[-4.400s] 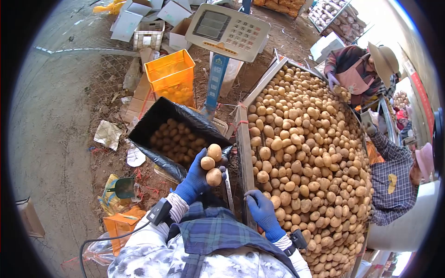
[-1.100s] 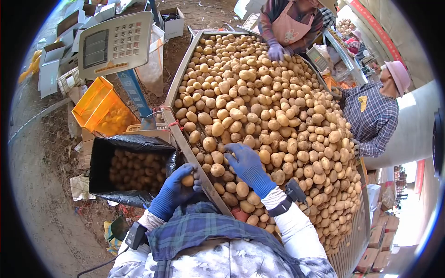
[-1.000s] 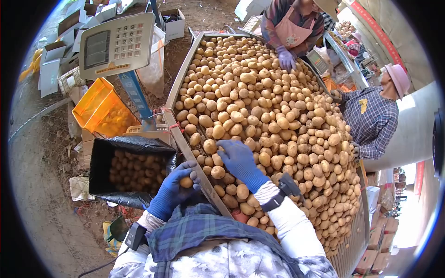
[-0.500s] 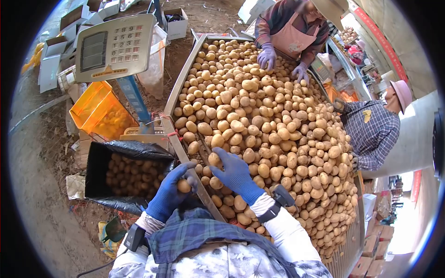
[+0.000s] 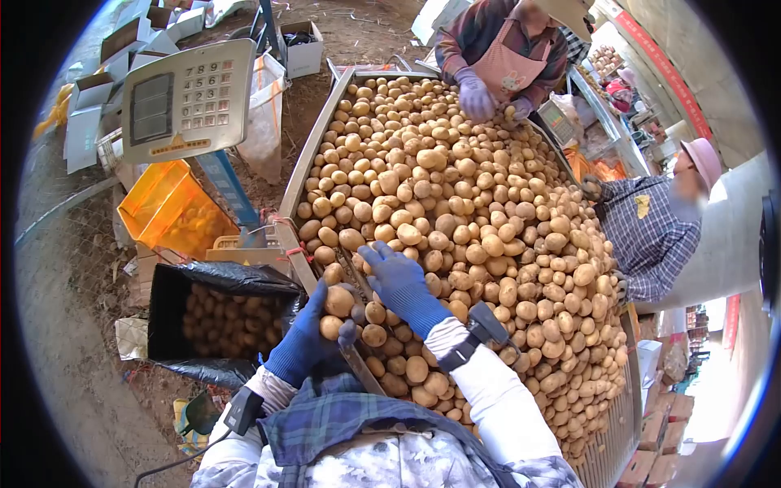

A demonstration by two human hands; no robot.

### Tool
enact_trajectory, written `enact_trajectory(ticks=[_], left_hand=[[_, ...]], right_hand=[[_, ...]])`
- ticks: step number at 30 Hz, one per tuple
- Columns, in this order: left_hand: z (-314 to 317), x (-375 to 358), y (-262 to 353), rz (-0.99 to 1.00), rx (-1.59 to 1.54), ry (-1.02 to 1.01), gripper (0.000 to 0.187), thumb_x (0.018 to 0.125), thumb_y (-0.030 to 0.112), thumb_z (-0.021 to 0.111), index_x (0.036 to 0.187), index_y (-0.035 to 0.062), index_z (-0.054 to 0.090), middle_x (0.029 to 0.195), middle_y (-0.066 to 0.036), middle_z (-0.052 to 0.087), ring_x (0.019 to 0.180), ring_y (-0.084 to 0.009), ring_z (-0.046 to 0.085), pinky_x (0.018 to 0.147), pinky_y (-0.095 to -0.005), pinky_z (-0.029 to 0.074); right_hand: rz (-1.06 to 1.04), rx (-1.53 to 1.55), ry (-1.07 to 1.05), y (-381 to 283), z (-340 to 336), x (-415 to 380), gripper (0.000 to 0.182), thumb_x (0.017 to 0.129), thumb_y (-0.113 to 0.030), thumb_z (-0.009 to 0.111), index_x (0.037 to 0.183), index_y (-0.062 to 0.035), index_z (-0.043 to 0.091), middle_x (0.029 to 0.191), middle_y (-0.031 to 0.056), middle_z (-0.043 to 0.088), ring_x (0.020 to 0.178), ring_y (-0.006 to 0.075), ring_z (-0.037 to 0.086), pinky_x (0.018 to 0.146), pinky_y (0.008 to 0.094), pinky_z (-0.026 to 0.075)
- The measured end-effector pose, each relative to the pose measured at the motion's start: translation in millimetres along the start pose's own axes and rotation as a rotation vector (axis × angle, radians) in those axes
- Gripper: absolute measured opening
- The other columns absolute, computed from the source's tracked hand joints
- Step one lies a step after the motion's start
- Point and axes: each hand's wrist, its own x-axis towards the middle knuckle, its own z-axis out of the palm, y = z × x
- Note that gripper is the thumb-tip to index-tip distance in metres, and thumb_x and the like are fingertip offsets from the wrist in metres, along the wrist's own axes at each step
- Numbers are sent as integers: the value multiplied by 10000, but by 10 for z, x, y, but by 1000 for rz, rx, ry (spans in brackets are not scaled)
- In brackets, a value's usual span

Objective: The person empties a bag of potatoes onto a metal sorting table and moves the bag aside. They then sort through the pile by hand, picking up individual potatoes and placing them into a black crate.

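My left hand (image 5: 303, 346), in a blue glove, is at the near left edge of a sorting table (image 5: 319, 148) heaped with potatoes (image 5: 480, 236). Its fingers curl around two potatoes (image 5: 339, 302), one above the other. Over the near part of the heap is my right hand (image 5: 401, 286), also gloved in blue. Its fingers are stretched out and somewhat apart, touching or just above the potatoes. I see nothing held in it, though its palm side is hidden. A black-lined box (image 5: 175, 313) of potatoes stands left of my left hand.
A weighing scale display (image 5: 191, 99) on a blue post and an orange crate (image 5: 159, 199) stand left of the table. Across it, a person in purple gloves (image 5: 477, 96) handles potatoes. Another person in a checked shirt (image 5: 651, 232) is at the right side.
My left hand has moved slightly right and now holds two potatoes instead of one visible before. My right hand has moved slightly up and left, away from a potato. The co-worker's purple-gloved hands came closer together.
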Motion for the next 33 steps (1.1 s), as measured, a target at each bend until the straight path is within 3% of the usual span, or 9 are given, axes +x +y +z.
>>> enact_trajectory(ticks=[5,7,12,16,19,21,25,31,33], left_hand=[[-81,70,110,135,-52,40,635,981,642,480,1295,94,533,998,-141,630,734,-202,624,572,-287,517],[-180,68,145,120,-105,-55,640,982,631,495,1299,76,506,1094,-166,639,936,-274,650,746,-330,560],[70,30,161,173,-260,27,815,911,742,493,1308,31,533,1336,-199,586,1228,-395,573,1022,-549,478],[-233,119,112,131,-233,-93,925,860,830,438,1294,20,548,1456,-233,482,1350,-427,464,1056,-692,386],[-81,92,168,177,-309,-181,922,855,840,430,1286,35,560,1451,-239,483,1358,-449,446,1063,-689,376],[-128,-11,169,184,-223,8,863,850,839,437,1228,81,606,1355,-206,552,1320,-442,473,1032,-633,431],[-239,127,124,165,-186,-54,719,873,804,447,1063,138,640,1123,-140,650,1030,-341,605,860,-520,526],[-51,118,159,124,-176,177,616,936,671,416,1056,97,604,934,-124,670,881,-308,634,840,-474,528],[-338,231,179,151,-39,-23,704,906,641,517,1371,113,544,1177,-99,628,1039,-288,627,791,-431,576]], right_hand=[[-36,-24,-62,29,38,43,492,908,-308,673,1356,-161,534,1344,125,567,1145,295,629,919,440,532],[69,399,62,3,-26,-74,458,919,-409,666,1274,-129,589,1259,159,619,1110,314,647,922,444,527],[85,705,-50,-167,-388,-235,492,909,-510,666,1193,-109,640,1057,170,696,1015,321,688,877,420,536],[-48,730,-83,-186,-461,-72,478,928,-524,642,1163,-108,660,949,129,713,899,292,714,777,385,552],[34,488,-10,-209,-590,203,353,958,-388,634,1161,-101,675,1010,99,721,884,229,715,760,360,555],[-173,226,341,-8,-68,497,237,925,-265,622,1069,-88,684,957,114,710,841,258,697,711,393,550],[-156,-344,291,-16,498,847,96,834,-190,574,912,-164,624,865,37,644,814,220,652,727,423,480],[-83,-156,225,-79,586,868,248,820,-248,678,1018,-132,584,1006,67,618,942,252,615,785,414,462],[-83,21,208,-72,381,734,299,829,-244,683,1075,-112,577,1046,100,607,979,285,615,811,430,482]])
